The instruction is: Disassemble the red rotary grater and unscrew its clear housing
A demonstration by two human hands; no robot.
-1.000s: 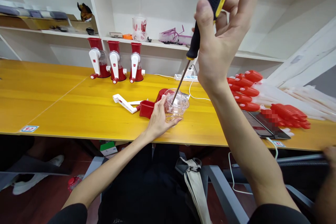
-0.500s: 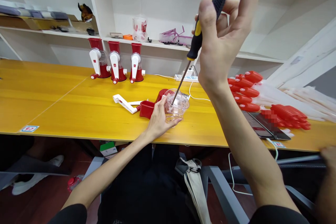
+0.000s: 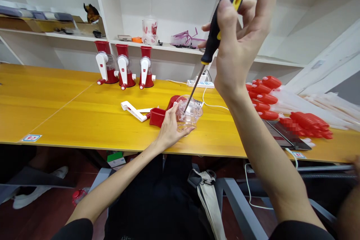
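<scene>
My right hand [image 3: 242, 30] is closed round the black and yellow handle of a screwdriver [image 3: 215, 32], held tilted with its tip down inside a clear plastic housing [image 3: 191, 114]. Fingers of my left hand [image 3: 170, 125] grip that housing from its left side, thumb along the near edge, steadying it on the table. The screw or hole at the tip is too small to make out. Just left of the housing lie a red hopper-like part [image 3: 157, 117], another red part [image 3: 173, 102] behind it, and a white crank handle [image 3: 133, 110].
Three red and white rotary graters [image 3: 122, 67] stand at the back of the yellow table [image 3: 84, 120]. A white power strip [image 3: 206, 83] with cables lies behind the housing. Red-handled items [image 3: 267, 99] and a tablet [image 3: 284, 135] are at right. Another person's arm [image 3: 350, 202] shows at the right edge.
The screwdriver handle has turned in my right hand, its yellow inlay now facing the other side, and my fingers have shifted. My left hand and the housing stay put.
</scene>
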